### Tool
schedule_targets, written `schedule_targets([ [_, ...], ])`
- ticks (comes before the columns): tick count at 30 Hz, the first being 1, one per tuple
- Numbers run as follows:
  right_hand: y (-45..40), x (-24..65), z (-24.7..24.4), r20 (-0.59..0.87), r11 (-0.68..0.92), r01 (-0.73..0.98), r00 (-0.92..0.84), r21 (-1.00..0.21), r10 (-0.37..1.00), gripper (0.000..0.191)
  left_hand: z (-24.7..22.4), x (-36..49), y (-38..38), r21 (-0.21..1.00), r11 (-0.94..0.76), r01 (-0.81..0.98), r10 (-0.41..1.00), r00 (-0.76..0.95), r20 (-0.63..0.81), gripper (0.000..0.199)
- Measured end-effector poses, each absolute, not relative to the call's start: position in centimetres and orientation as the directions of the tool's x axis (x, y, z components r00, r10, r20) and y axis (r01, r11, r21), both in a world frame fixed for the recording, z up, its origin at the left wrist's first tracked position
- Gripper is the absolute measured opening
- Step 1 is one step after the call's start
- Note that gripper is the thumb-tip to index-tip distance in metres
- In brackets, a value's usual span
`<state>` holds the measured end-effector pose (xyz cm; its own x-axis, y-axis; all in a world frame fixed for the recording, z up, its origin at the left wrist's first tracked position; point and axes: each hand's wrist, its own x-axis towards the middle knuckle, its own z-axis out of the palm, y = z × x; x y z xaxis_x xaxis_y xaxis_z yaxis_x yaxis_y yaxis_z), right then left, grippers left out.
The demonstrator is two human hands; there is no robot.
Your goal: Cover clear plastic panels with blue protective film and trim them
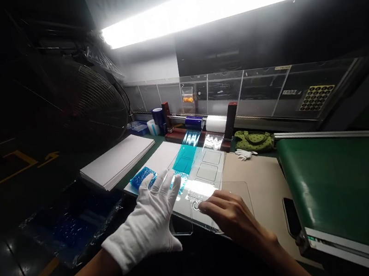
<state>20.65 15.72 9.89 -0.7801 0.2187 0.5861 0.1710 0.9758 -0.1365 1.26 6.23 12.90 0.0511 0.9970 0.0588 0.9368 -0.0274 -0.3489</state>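
At the near edge of the bench (156,137), the white-gloved left hand (141,219) lies open with its fingers spread, fingertips at the edge of a clear plastic sheet (231,200), gripping nothing that shows. The bare right hand (231,214) is half curled, its fingertips (204,205) resting on the sheet; whether it pinches cannot be told. Flat, evenly spread fingers would suit such a sheet, keeping it from skidding. Just beyond, a blue film (184,159) crosses a white board (154,159), a crumpled blue piece (143,178) beside it. Farther back lie a white stack (117,161), a tan mat (254,183) and a blue tape roll (194,123).
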Motion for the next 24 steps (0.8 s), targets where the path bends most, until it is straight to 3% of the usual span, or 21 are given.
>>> schedule_targets([
  [4,15.6,21.5,10.3,0.539,0.957,0.22,-0.791,-0.19,0.289,0.013,12.1,0.9,5.8,-0.244,-0.071,0.967,0.99,0.098,0.098,0.132],
  [5,15.6,22.0,10.7,0.514,0.943,0.258,-0.792,-0.208,0.33,0.027,12.1,0.7,5.6,-0.213,-0.077,0.974,0.988,0.104,0.115,0.129],
  [9,16.2,24.1,11.5,0.309,0.887,0.415,-0.833,-0.201,0.459,0.117,12.5,-0.2,4.7,-0.191,-0.094,0.977,0.977,0.127,0.168,0.13],
  [12,16.5,24.6,11.3,0.103,0.879,0.439,-0.881,-0.186,0.462,0.141,12.8,-0.8,4.2,-0.191,-0.098,0.977,0.976,0.132,0.173,0.134],
  [14,16.7,24.4,11.1,0.03,0.877,0.435,-0.893,-0.204,0.45,0.142,12.9,-1.3,3.9,-0.152,-0.101,0.983,0.973,0.129,0.189,0.132],
  [18,17.0,24.1,10.8,0.065,0.865,0.407,-0.894,-0.293,0.442,0.131,12.6,-2.2,2.9,0.027,-0.052,0.998,0.975,0.045,0.217,0.13],
  [21,16.9,24.0,9.9,0.057,0.814,0.398,-0.885,-0.424,0.462,0.125,11.1,-2.2,2.4,0.32,-0.056,0.946,0.983,-0.005,0.185,0.127],
  [24,16.7,23.9,8.5,0.024,0.733,0.353,-0.893,-0.581,0.449,0.123,8.5,-1.1,2.4,0.668,-0.078,0.74,0.984,-0.049,0.169,0.122],
])
